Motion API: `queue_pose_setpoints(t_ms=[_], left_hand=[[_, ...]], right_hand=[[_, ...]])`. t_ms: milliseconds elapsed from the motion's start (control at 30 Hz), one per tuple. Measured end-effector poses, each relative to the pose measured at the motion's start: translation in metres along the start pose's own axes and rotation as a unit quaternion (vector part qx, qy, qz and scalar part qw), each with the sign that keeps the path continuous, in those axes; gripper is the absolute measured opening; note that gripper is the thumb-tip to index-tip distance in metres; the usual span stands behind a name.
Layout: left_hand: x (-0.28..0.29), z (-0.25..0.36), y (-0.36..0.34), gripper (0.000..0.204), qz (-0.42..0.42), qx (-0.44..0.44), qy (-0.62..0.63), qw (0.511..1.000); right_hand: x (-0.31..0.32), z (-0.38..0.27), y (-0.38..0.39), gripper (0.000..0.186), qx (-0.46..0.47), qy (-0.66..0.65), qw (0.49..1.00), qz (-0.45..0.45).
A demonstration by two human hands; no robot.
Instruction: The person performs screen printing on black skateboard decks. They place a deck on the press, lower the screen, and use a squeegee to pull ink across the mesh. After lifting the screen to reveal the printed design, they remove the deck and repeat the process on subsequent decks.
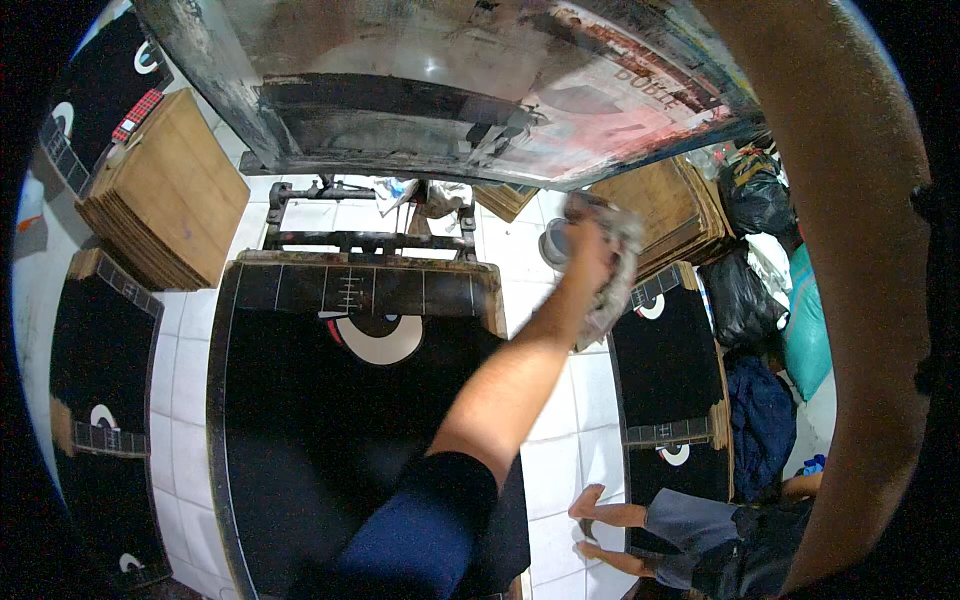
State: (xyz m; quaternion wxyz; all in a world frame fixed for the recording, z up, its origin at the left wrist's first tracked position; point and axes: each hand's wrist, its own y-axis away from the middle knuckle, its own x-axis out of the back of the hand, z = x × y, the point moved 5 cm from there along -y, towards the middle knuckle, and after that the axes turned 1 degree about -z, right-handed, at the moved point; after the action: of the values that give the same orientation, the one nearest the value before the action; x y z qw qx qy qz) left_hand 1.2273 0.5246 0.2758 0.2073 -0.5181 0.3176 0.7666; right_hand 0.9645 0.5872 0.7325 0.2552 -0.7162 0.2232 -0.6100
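My left hand (590,255), smeared by motion, is closed on a crumpled grey rag (622,275). That arm reaches forward and right over a board covered in black fabric (300,430), which carries a printed cream half-round shape (385,340). Close to the camera, my right forearm (850,250) rises along the right side; its hand lies outside the picture. Across the top leans a raised printing screen (400,110), its mesh stained with black and red ink. Below the screen is a dark metal hinge bracket (365,240) at the board's far end.
Stacked wooden boards (175,185) stand at far left, with another stack (650,205) at far right. Black-fabric boards (105,350) line both sides. A grey can (553,243) is near the rag. Black bags (745,290) and a teal sack (805,325) sit right. Another person's legs (625,515) show lower right.
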Motion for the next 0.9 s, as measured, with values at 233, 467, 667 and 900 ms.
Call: queue_pose_setpoints(t_ms=[233,467,667,900], left_hand=[[0.223,0.257,-0.023,0.040,0.077,-0.192,0.214,0.955],[0.313,0.312,0.006,0.051,0.314,-0.291,-0.172,0.887],[0.189,0.288,0.084,0.088,0.293,-0.542,-0.544,0.569],[0.063,0.281,0.138,0.115,0.187,-0.677,-0.553,0.448]], right_hand=[[-0.002,0.000,0.002,0.033,0.014,-0.001,1.000,0.007],[-0.010,-0.002,0.003,0.032,0.022,0.006,1.000,0.015],[-0.005,-0.002,0.003,0.032,0.019,0.008,1.000,0.021],[-0.010,-0.002,-0.005,0.032,0.016,0.009,1.000,0.024]])
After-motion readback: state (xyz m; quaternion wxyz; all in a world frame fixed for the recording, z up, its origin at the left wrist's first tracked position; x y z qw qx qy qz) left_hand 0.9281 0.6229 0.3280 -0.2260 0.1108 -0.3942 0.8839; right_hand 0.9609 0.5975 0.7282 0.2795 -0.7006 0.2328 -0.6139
